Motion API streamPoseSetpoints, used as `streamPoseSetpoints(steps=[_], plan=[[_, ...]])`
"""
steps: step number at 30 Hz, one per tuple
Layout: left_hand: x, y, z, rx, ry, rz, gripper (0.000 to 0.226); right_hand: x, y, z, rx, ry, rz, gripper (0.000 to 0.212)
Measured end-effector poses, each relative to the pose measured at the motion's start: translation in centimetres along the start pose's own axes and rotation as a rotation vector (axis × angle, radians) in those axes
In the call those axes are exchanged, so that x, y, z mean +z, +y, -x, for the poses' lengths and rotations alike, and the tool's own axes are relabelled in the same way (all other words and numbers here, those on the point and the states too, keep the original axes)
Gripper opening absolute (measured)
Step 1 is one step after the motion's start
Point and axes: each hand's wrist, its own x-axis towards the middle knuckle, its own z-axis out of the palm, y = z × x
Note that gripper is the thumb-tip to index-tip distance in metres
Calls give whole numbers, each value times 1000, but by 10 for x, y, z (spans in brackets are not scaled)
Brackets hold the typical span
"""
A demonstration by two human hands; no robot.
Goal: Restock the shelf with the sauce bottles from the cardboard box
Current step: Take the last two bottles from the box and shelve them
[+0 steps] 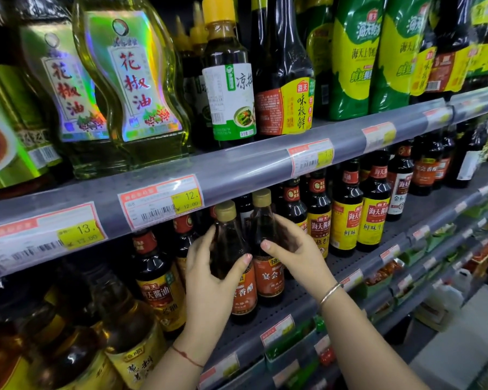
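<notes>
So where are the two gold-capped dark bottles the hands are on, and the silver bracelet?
Left gold-capped dark bottle point(228, 249): head view, on its dark shoulder.
Right gold-capped dark bottle point(268, 274): head view, on its red label.
Silver bracelet point(330, 293): head view, on the band across the right wrist.

light: bright on labels, dim under shelf point(237, 170) | glare: oil bottle point(133, 77) | edges: bowed, blurred

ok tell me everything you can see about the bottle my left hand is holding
The left-hand bottle is dark brown and glassy-looking, with a dull gold cap and a rust-red label, partly hidden. It stands upright near the shelf front, close beside a matching bottle. The left hand wraps its shoulder, thumb across the front.
</notes>
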Motion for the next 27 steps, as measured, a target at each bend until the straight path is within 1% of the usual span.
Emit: streamPoseSetpoints(steps=[2, 3, 6, 8, 12, 15, 20, 22, 27], plan=[[2, -7, 15, -19, -22, -1, 80, -2, 14, 9, 38, -32, 2, 74], [4, -10, 21, -38, -35, 6, 85, -3, 21, 13, 57, -54, 0, 80], [9, -19, 32, -125, -80, 33, 100, -2, 36, 22, 128, -102, 16, 88], [13, -25, 36, -148, -92, 44, 103, 0, 42, 26, 159, -103, 49, 86], [15, -36, 40, -145, -96, 65, 92, 3, 46, 28, 196, -66, 62, 79], [16, -40, 41, -141, -88, 70, 91, 4, 46, 27, 201, -57, 37, 78], [18, -43, 43, -156, -10, 48, 88, 6, 46, 29, 207, -30, 39, 77], [21, -45, 43, -180, 25, 39, 90, 7, 47, 30, 212, -16, 46, 77], [28, -45, 43, -167, 41, 36, 88, 7, 48, 31, 213, -23, 49, 78]])
